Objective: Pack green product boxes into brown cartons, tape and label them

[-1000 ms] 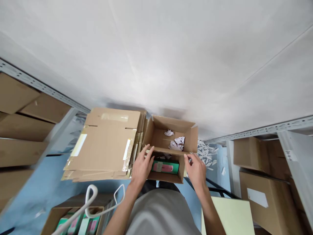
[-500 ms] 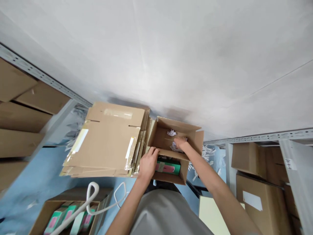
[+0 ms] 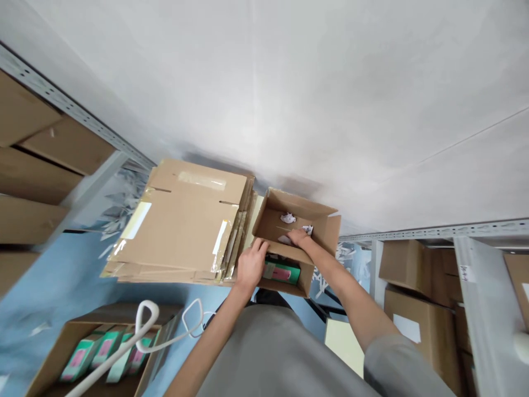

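Box [image 3: 303,203] pinched at left by left hand [image 3: 251,264]. Paper [image 3: 285,240] inside touched by right hand [image 3: 298,237]; its grip cannot be told.

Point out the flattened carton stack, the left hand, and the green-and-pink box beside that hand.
Flattened carton stack [image 3: 185,223]: head view, top carton's face.
Left hand [image 3: 250,266]: head view, back of the hand.
Green-and-pink box [image 3: 281,273]: head view, its pink panel.

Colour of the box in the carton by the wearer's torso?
The box is mostly green, partly pink; best seen in the head view.
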{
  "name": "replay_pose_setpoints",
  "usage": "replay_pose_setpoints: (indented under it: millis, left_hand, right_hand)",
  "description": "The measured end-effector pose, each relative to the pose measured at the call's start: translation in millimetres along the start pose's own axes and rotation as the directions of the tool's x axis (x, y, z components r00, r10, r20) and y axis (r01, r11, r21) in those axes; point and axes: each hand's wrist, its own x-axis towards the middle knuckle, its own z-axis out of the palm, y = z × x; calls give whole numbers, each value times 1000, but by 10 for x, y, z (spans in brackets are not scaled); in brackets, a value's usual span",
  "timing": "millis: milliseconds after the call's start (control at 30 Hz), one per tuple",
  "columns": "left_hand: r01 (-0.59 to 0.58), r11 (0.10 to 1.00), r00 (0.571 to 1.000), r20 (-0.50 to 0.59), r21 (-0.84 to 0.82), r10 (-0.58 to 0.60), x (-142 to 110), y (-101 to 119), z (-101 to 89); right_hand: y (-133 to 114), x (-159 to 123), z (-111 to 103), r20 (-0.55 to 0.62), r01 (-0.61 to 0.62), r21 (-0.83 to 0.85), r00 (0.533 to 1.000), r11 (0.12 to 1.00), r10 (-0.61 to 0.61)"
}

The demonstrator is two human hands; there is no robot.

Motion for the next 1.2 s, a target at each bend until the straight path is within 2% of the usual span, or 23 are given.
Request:
replay_pose_setpoints:
  millis: [100,167,233,267,333,400,467,533,600,667,800,933,1033,1133,1200]
  left_hand:
    - [0,999,1000,-2,-35,0,9,12,-23]
    - [-5,999,1000,4,-43,6,19,18,-49]
    - [-8,999,1000,15,-43,8,29,25,-82]
    - [-8,999,1000,21,-44,9,34,29,-97]
    - [-12,999,999,30,-46,13,46,35,-118]
    - [-20,999,999,29,-45,21,59,33,-117]
    - [-27,998,999,21,-52,28,71,24,-95]
    - [-31,997,999,11,-69,32,79,10,-65]
    - [-35,996,999,1,-81,35,82,-3,-42]
    - [-44,996,999,-8,-79,43,80,-10,-36]
    - [-63,997,998,-16,-51,62,66,1,-78]
    - [-79,995,997,-3,-61,79,15,10,-128]
    - [-88,990,995,-58,-114,82,-116,-24,-123]
    - [-60,980,990,-137,-188,34,-343,-97,-77]
    - [-40,967,981,-191,-252,-9,-503,-155,-34]
  right_hand:
    - [50,58,-45,141,39,-58,990,998,-30]
    - [107,61,-142,162,53,-76,986,996,-40]
    - [187,-21,-273,123,56,-76,991,995,-47]
    - [232,-108,-338,68,57,-63,996,996,-52]
    - [317,-391,-433,-118,60,4,991,998,-59]
    - [372,-805,-452,-333,88,123,942,989,-43]
    - [379,-1285,-374,-469,130,254,883,958,4]
    - [338,-1731,-203,-518,144,349,853,926,63]
    - [262,-2049,24,-482,113,378,871,919,91]
    - [167,-2192,252,-388,48,331,917,942,89]
    - [-23,-2083,536,-159,-69,114,983,991,87]
    - [-129,-1901,574,-30,-70,-11,997,997,70]
    - [-133,-1916,548,15,-70,-29,997,997,70]
    - [-77,-2050,525,-23,-143,-1,989,990,143]
    - [-20,-2164,525,-106,-262,50,958,964,266]
